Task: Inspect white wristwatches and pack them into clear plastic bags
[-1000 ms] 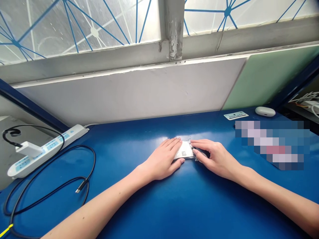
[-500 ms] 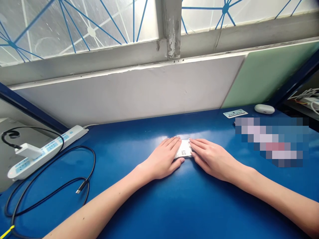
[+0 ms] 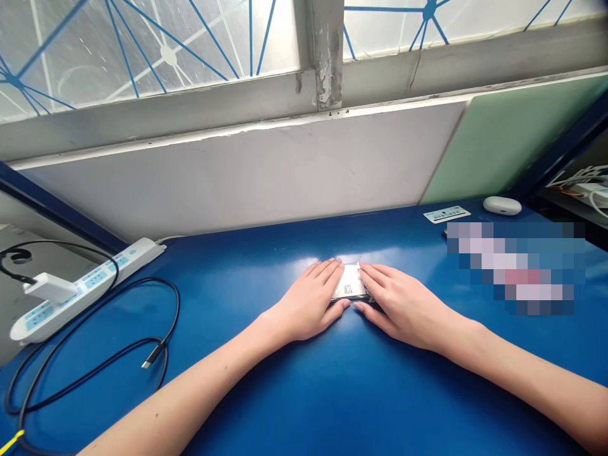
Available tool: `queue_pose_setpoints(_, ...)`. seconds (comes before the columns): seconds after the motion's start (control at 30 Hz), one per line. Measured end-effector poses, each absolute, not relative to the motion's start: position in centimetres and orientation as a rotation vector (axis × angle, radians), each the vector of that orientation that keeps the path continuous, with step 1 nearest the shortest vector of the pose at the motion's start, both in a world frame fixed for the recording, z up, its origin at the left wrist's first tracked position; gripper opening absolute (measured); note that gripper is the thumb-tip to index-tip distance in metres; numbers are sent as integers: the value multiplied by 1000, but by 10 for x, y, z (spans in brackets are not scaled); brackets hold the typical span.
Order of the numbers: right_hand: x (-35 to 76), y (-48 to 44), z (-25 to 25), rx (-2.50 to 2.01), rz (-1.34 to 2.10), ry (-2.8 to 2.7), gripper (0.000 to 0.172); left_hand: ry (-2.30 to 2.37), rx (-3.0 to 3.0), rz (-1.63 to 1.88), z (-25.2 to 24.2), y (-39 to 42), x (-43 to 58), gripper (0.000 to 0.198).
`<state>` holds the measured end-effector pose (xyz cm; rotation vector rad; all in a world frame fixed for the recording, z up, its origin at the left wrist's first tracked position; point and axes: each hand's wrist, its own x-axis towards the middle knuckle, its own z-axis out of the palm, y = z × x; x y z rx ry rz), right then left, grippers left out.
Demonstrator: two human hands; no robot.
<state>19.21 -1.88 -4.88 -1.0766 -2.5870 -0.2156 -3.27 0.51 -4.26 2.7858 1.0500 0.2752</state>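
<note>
A small flat white packet [image 3: 350, 278] with a dark front edge and a black printed code lies on the blue table [image 3: 304, 386], in the middle of the head view. My left hand [image 3: 311, 301] rests over its left part, fingers stretched out flat and thumb along the near side. From the other side, my right hand [image 3: 399, 301] lays its straight fingers over the right part. The right thumb reaches in front of the near edge, its tip close to the left thumb tip. Both hands are open. Their fingers hide the packet's two ends.
At the left lies a white power strip [image 3: 90, 285] with a plugged-in white charger [image 3: 50, 288] and a looped black cable [image 3: 178, 304]. A card [image 3: 446, 215] and a white oval case [image 3: 502, 206] sit at the back right, near a pixelated area. A wall panel [image 3: 247, 171] stands behind.
My right thumb has moved left and away from the right fingers, toward the left thumb. The left hand stays flat on the packet. The view has shifted slightly.
</note>
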Motion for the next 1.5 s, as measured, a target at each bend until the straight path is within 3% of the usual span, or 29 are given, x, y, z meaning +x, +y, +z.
queue_pose_setpoints(0.5,179,-19,-41,-1058,-280,-2635,39,1047,2792,251,-47,4,-33,58)
queue_pose_setpoints(0.7,189,-21,-43,-1022,-230,-2625,57,1050,2772,254,-46,5,-33,56)
queue_pose_setpoints(0.87,202,-8,-41,-998,71,-2499,36,1046,2747,257,-45,5,-33,56)
queue_pose_setpoints(1.03,207,4,-45,-994,212,-2333,28,1045,2729,289,-44,5,-34,54)
queue_pose_setpoints(1.5,201,-11,-43,-867,-49,-2575,36,1038,2774,292,-48,5,-34,57)
